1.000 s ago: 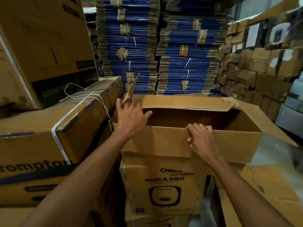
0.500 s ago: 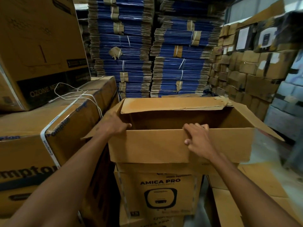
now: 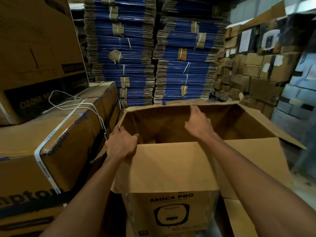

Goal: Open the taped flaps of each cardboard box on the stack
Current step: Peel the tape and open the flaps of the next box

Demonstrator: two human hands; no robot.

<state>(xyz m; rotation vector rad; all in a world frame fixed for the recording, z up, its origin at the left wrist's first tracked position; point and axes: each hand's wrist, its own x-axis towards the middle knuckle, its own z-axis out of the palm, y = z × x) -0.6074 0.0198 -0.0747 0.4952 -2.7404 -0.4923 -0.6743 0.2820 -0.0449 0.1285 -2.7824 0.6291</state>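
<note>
Cardboard top box (image 3: 171, 166) on the stack gapes open, left hand (image 3: 120, 145) gripping its left wall, right hand (image 3: 199, 124) spread toward the far flap (image 3: 196, 101), likely pushed back next.

Open cardboard box (image 3: 171, 168) atop stack: left hand (image 3: 120, 145) gripping left rim corner; right hand (image 3: 199, 124) reaching across to far flap (image 3: 188, 102).

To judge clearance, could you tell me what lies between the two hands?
In the head view, only the open box's dim interior lies between left hand and right hand; nothing visible inside.
</note>
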